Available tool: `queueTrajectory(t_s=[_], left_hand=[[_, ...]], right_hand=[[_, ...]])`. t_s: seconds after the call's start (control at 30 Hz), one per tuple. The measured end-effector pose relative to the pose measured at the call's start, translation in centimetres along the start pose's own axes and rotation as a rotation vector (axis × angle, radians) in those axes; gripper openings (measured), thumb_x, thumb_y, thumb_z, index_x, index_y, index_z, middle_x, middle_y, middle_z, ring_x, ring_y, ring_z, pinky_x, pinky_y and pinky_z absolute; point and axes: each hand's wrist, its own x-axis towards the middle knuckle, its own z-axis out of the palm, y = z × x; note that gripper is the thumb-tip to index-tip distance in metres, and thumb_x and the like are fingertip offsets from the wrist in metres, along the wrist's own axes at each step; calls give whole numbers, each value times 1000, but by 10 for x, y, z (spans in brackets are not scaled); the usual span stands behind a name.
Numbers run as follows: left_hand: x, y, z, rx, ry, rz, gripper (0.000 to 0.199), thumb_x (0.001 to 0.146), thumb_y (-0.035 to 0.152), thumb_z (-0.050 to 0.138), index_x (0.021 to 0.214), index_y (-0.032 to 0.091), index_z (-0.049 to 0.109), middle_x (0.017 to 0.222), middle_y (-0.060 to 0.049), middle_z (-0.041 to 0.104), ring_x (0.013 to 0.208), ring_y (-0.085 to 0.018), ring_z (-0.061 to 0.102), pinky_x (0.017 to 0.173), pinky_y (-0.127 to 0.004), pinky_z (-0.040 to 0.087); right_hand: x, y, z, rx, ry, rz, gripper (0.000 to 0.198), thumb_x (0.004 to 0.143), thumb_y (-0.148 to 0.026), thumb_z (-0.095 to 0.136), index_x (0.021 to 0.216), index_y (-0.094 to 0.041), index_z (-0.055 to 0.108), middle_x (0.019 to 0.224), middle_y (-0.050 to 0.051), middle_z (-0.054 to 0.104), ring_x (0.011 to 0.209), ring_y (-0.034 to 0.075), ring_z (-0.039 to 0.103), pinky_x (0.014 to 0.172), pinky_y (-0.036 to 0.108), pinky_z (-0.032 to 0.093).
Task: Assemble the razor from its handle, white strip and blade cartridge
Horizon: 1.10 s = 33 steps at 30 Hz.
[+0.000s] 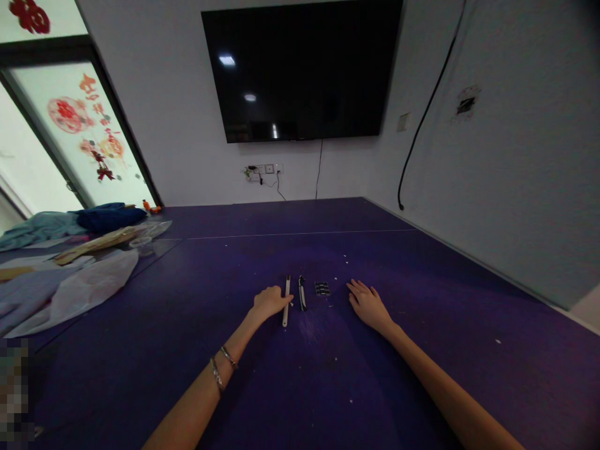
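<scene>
My left hand [270, 302] is closed at a slim white-handled tool [285, 319], its thumb lying across the middle of the handle. The tool's dark tip points away from me and a small hole marks its near end. Just right of it lies a black-and-white tool [302, 295], narrow and slightly curved, untouched. Beside that is a small black piece [322, 289] with several light marks in rows; its kind is too small to make out. Further right, my right hand [368, 305] rests palm down with fingers stretched out, holding nothing.
The purple surface [234, 387] carries scattered white specks. At the left lie plastic bags [96, 284] and blue cloth [110, 217]. A television [304, 69] hangs on the wall behind, above sockets [266, 169]. A black cable [424, 115] dangles at the right wall.
</scene>
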Motion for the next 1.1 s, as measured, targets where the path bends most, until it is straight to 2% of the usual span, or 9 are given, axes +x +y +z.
queueTrajectory(t_s=[0.13, 0.3, 0.5, 0.6, 0.73, 0.87, 1.1], left_hand=[[-12, 14, 5, 40, 12, -9, 46, 80, 53, 42, 94, 15, 64, 96, -14, 66, 90, -28, 63, 72, -36, 47], [-17, 19, 5, 63, 32, -13, 46, 83, 49, 37, 99, 14, 60, 96, -15, 66, 91, -28, 62, 74, -37, 47], [-21, 32, 1, 70, 173, 18, 41, 87, 43, 32, 105, 15, 56, 100, -12, 63, 89, -23, 62, 76, -32, 46], [-22, 45, 1, 50, 138, 58, 45, 87, 47, 30, 98, 16, 60, 94, -11, 65, 87, -24, 63, 74, -32, 47], [-18, 57, 4, 67, 87, 48, 43, 84, 47, 37, 96, 15, 64, 92, -13, 66, 90, -27, 62, 74, -36, 47], [-15, 60, 8, 69, 67, 48, 36, 83, 41, 42, 94, 16, 66, 90, -13, 67, 89, -27, 62, 74, -37, 47], [-16, 60, 10, 69, 67, 60, 35, 84, 38, 41, 96, 15, 65, 93, -13, 67, 90, -26, 62, 75, -36, 47]], right_hand=[[0, -2, -1, 2, -6, 2, 47, 87, -27, 29, 130, -16, 45, 138, 8, 41, 129, 22, 31, 104, 44, 20], [0, -3, 0, -1, 5, 4, 46, 87, -27, 28, 129, -16, 46, 138, 8, 41, 129, 22, 32, 104, 44, 20], [0, -3, 1, 4, 1, 5, 47, 87, -27, 29, 129, -16, 46, 138, 8, 41, 129, 22, 32, 104, 43, 20], [0, -4, 1, 3, -2, 6, 47, 87, -27, 29, 129, -16, 46, 138, 8, 41, 129, 22, 31, 104, 43, 20], [-1, -5, 0, 10, 2, 11, 47, 87, -26, 29, 129, -16, 46, 139, 8, 40, 129, 22, 32, 104, 44, 20], [-1, -5, -1, 11, 1, 9, 47, 87, -27, 29, 129, -16, 46, 138, 8, 41, 129, 22, 32, 104, 44, 19], [-1, -5, -1, 6, -2, 5, 47, 87, -27, 29, 129, -16, 45, 138, 8, 41, 129, 22, 31, 104, 44, 20]])
